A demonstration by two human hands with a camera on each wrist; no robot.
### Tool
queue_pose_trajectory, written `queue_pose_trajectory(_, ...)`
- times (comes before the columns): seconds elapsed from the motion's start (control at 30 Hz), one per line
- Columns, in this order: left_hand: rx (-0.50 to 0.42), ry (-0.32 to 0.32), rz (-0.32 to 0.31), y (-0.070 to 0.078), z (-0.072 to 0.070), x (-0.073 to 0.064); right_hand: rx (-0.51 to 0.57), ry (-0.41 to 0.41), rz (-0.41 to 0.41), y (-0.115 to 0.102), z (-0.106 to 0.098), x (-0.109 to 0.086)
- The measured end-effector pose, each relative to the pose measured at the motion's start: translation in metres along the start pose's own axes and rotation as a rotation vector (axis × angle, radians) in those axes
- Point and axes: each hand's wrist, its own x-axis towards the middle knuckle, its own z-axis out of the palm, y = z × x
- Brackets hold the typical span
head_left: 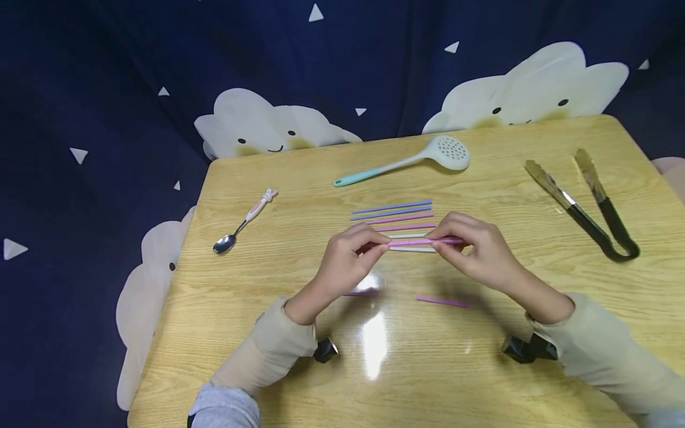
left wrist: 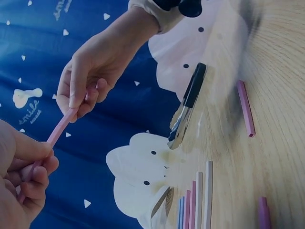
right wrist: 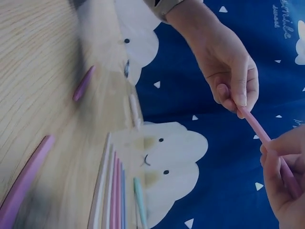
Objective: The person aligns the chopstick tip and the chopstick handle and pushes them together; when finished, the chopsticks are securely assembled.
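Observation:
My left hand point(head_left: 348, 255) and right hand point(head_left: 484, 249) pinch a thin pink stick point(head_left: 409, 242) between thumbs and fingers, one hand toward each end. In the left wrist view the pink stick point(left wrist: 61, 128) is raised above the tabletop, a bare stretch showing between the hands. Beneath and beyond it, blue sticks point(head_left: 392, 207), pink sticks point(head_left: 404, 227) and white sticks point(head_left: 413, 249) lie in a roughly parallel row, partly covered by my hands. Closer to me lie two separate purplish-pink sticks, one on the right point(head_left: 443, 301) and one by my left wrist point(head_left: 366, 293).
A slotted turner point(head_left: 448, 153) with a mint handle lies at the back of the wooden table point(head_left: 225, 333). On the left is a spoon point(head_left: 225, 243) with a white and pink handle. Black-handled tongs point(head_left: 583, 223) lie spread at the right. A dark blue curtain point(head_left: 374, 59) hangs behind.

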Motion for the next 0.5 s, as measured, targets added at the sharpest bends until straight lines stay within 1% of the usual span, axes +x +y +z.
queue_pose_trajectory(0.1, 0.016, -0.036, -0.039, -0.003, 0.002, 0.001, -0.024, -0.027, 0.000, 0.005, -0.002, 0.000)
queue_pose_trajectory(0.2, 0.082, -0.082, -0.042, -0.008, 0.003, 0.002, -0.047, -0.058, 0.011, 0.010, -0.003, -0.001)
queue_pose_trajectory(0.23, 0.126, -0.097, -0.026, -0.010, 0.004, 0.002, -0.048, -0.062, 0.016, 0.011, -0.003, -0.002)
queue_pose_trajectory(0.4, 0.382, -0.163, 0.104, -0.015, 0.002, 0.005, -0.056, -0.111, 0.022, 0.016, -0.002, -0.006)
queue_pose_trajectory(0.47, 0.443, -0.188, 0.130, -0.017, 0.002, 0.006, -0.076, -0.139, 0.031, 0.018, -0.003, -0.008)
queue_pose_trajectory(0.5, 0.460, -0.199, 0.131, -0.018, 0.002, 0.007, -0.096, -0.149, 0.045, 0.020, -0.004, -0.010)
